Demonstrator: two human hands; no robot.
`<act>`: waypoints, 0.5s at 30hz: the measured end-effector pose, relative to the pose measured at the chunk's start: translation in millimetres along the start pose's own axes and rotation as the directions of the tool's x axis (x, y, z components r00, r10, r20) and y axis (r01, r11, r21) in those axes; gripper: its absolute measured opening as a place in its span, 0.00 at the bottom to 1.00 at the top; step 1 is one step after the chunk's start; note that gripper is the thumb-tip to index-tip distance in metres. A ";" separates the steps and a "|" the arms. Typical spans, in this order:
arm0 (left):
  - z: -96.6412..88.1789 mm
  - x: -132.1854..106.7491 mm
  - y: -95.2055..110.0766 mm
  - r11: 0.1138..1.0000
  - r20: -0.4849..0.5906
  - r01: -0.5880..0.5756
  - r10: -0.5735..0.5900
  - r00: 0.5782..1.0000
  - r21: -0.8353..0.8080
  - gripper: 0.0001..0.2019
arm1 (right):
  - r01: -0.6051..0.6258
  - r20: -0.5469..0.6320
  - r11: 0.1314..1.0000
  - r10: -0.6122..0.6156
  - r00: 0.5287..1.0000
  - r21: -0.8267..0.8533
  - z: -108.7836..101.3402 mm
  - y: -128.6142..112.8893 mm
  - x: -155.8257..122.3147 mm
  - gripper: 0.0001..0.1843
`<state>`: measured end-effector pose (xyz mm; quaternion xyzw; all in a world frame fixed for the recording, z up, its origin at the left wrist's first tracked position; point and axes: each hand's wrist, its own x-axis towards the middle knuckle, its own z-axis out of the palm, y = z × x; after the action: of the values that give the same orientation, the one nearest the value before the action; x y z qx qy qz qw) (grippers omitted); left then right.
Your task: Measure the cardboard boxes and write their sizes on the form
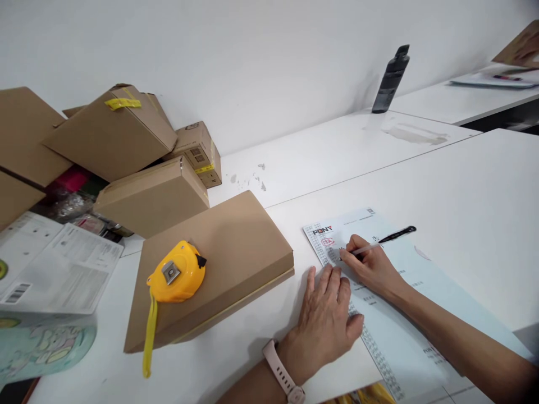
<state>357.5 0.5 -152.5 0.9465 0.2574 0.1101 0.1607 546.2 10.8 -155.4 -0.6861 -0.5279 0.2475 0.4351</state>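
Gripping the pen [385, 239], your right hand [373, 269] is pinching the barrel between thumb and fingers, and the tip is pressing on the printed form [400, 336] near its top left corner, just under the red logo. The pen's black end is slanting up and away to the right. Your left hand [326, 320] is lying open, palm down, with its fingers spread across the form's left edge, just beside the right hand. A pale pink watch [283, 373] is sitting on that wrist. The form is lying flat and angled on the white bench [463, 185], running back under your right forearm.

Moving left, a flat cardboard box [236, 247] is resting on the bench near your left fingertips. A yellow tape measure [177, 272] is sitting on top of it, its strap [149, 331] trailing over the box's near edge. Beyond that, brown cartons [126, 129] are heaping up against the wall, and printed leaflets [59, 269] are lying at the far left. Far back, a black bottle [391, 78] is standing by the wall, and another person's hand [526, 47] is showing in the top right corner.
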 end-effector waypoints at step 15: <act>-1.0 0.3 0.5 1.000 0.004 0.008 -0.008 1.000 -0.009 0.28 | -0.009 -0.004 1.000 0.009 1.000 -0.020 0.2 -1.7 -0.4 0.15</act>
<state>357.7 0.5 -151.3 0.9449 0.2603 0.1085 0.1661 545.1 10.6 -154.1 -0.6932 -0.5264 0.2430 0.4282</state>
